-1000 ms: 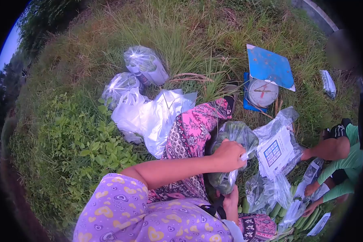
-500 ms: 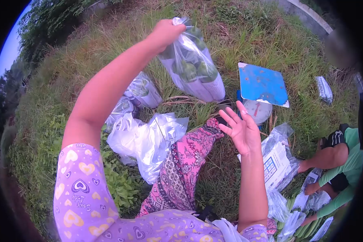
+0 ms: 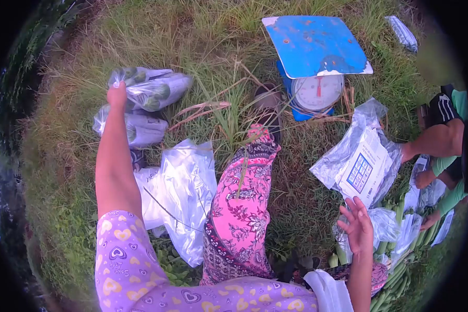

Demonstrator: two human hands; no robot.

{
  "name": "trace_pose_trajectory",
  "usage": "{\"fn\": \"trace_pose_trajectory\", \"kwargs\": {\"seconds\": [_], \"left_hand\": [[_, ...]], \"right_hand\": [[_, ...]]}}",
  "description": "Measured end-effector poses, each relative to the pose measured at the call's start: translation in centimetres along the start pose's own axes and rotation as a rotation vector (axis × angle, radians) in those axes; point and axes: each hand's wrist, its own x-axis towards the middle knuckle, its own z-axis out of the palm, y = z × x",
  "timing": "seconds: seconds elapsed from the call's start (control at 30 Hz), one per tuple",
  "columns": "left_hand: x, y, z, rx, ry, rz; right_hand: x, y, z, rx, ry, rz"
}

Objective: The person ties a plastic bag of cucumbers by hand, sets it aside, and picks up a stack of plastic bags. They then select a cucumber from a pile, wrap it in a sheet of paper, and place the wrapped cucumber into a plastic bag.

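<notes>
While clutching vegetable bag (image 3: 160, 94) in left hand (image 3: 117, 95), has lowered it from mid-air beside other filled bag (image 3: 144, 130), grouping both; holding nothing in spread right hand (image 3: 360, 232).

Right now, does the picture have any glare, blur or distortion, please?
Head view: strong fisheye curving, black corners, soft light; head view: pale sheen on the clear bag and the loose white plastic; head view: a smeared patch near the upper right edge.

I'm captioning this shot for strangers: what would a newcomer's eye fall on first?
Probably the blue scale, upper right of centre. Next, the pink patterned trouser leg at lower centre, and, at upper left, the clear bag of green vegetables held in the person's left grip.
</notes>
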Motion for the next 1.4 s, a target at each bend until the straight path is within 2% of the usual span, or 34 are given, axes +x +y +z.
{"fn": "trace_pose_trajectory", "kwargs": {"seconds": [0.2,0.3,0.33,0.37,0.43,0.5,0.6,0.7,0.73,0.83,0.93,1.03,1.1,1.13,1.17,1.2,1.27,1.37,1.4], "left_hand": [[3.1,-2.0,-0.1,0.100,0.098,-0.050],[1.5,-0.3,0.1,0.176,0.129,-0.065],[1.3,-0.1,0.7,0.149,0.111,-0.121],[2.0,-1.0,1.9,0.097,0.154,-0.092],[2.5,-1.9,1.8,-0.004,0.026,-0.066],[-0.4,-0.8,1.2,0.064,0.259,0.004],[-4.8,2.1,-1.3,-0.131,0.280,-0.028],[-6.6,2.7,-1.6,-0.374,0.250,0.249],[-8.7,4.3,-3.1,-0.306,0.218,0.317],[-15.5,9.7,-8.1,-0.407,0.152,0.551],[-22.3,15.6,-14.0,-0.467,0.059,0.792],[-29.4,21.6,-18.3,-0.520,-0.065,0.982],[-35.3,25.3,-20.2,-0.515,-0.167,1.078],[-38.9,27.1,-20.6,-0.525,-0.290,1.139],[-42.7,29.1,-21.1,-0.530,-0.407,1.209],[-44.8,30.2,-20.9,-0.540,-0.488,1.244],[-48.8,31.7,-20.1,-0.570,-0.657,1.296],[-54.8,33.7,-19.0,-0.580,-0.895,1.293],[-56.6,34.5,-18.6,-0.577,-0.895,1.342]], "right_hand": [[-1.8,1.4,-1.4,-0.006,0.121,0.016],[-3.2,2.3,-1.0,-0.050,0.108,0.057],[-3.8,2.4,-0.8,-0.067,0.115,0.077],[-4.4,2.3,-0.5,-0.083,0.122,0.090],[-6.0,1.9,-0.5,-0.129,0.132,0.083],[-7.5,1.4,-1.0,-0.176,0.145,0.067],[-9.4,0.6,-2.1,-0.237,0.179,0.028],[-11.3,-0.5,-3.6,-0.300,0.213,-0.020],[-12.3,-1.1,-3.7,-0.370,0.240,-0.057],[-15.5,-3.2,-6.4,-0.593,0.290,-0.247],[-20.4,-7.3,-8.3,-0.513,0.506,-0.458],[-23.4,-9.4,-13.3,-0.452,0.625,-0.623],[-23.4,-9.6,-16.4,-0.515,0.640,-0.612],[-22.6,-9.8,-18.0,-0.548,0.644,-0.608],[-19.5,-9.8,-20.4,-0.930,0.612,-0.508],[-17.7,-9.9,-21.3,-1.126,0.601,-0.454],[-12.9,-9.5,-23.8,-1.589,0.673,-0.494],[-6.4,-8.2,-28.3,-1.742,0.715,-0.582],[-4.7,-7.3,-29.5,-1.839,0.715,-0.572]]}}
